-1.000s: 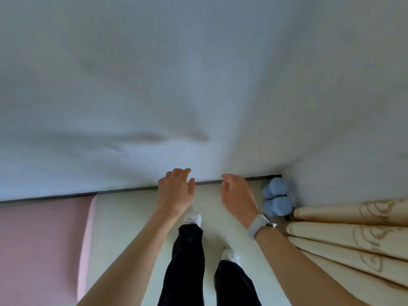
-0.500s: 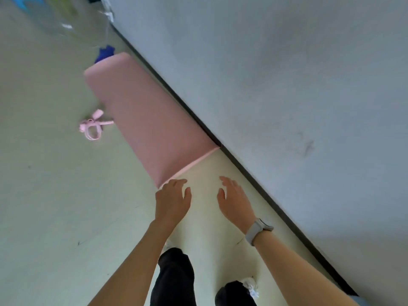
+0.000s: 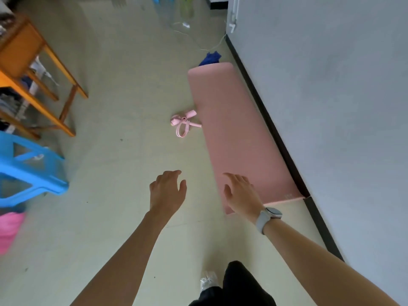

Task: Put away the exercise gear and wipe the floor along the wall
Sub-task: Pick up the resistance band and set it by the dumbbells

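Note:
A pink exercise mat [image 3: 234,129] lies flat on the floor along the grey wall's dark baseboard. A coiled pink resistance band [image 3: 183,124] rests on the floor at the mat's left edge. A blue cloth [image 3: 210,58] lies bunched at the mat's far end. My left hand [image 3: 169,191] hovers over bare floor, fingers loosely bent, holding nothing. Over the mat's near left corner my right hand [image 3: 241,193], with a white watch on the wrist, is held out with fingers relaxed and empty.
A blue plastic stool [image 3: 28,168] and something pink [image 3: 8,230] stand at the left. An orange wooden frame [image 3: 37,78] is at the far left. A white cable [image 3: 198,38] trails on the floor near the far wall. My feet are at the bottom.
The view has swung left from the wall corner with the blue dumbbells and curtain to along the wall. The mat, band and cloth came into sight. Both hands stay held out and empty.

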The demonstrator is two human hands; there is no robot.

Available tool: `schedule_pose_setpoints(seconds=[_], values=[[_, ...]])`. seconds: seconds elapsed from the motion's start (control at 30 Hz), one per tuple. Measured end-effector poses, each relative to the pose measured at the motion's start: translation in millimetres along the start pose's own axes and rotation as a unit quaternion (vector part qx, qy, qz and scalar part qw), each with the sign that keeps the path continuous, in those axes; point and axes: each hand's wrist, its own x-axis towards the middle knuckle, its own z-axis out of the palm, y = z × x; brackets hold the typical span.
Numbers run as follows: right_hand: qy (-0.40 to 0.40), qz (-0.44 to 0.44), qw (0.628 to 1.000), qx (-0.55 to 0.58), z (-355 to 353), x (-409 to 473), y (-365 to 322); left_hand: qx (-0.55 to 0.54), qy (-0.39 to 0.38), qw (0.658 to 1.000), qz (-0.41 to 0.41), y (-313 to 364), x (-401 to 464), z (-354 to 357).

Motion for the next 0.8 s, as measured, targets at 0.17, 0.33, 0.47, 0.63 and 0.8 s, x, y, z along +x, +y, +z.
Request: schedule_pose_setpoints(seconds=[0.17,0.33,0.47,0.63,0.8], values=[[-0.008,-0.043,0.998,-0.043,-7.3,108.9,-45.5,-0.011,0.005,1.000,-0.023,-45.0,85.0,-23.1],[-0.013,-0.054,0.997,-0.050,-12.6,252.1,-83.7,-0.005,-0.010,0.999,-0.040,-81.4,213.2,-44.4],[-0.036,-0.047,0.997,-0.047,-62.1,361.3,-133.2,-0.005,-0.012,0.998,-0.059,-89.1,326.6,-113.0],[-0.062,-0.036,0.996,-0.051,-83.1,484.7,-174.2,-0.028,-0.032,0.997,-0.064,-106.3,454.6,-150.3],[-0.084,0.007,0.996,-0.043,-110.3,582.7,-219.4,-0.006,-0.071,0.997,-0.036,-130.9,558.0,-193.7]])
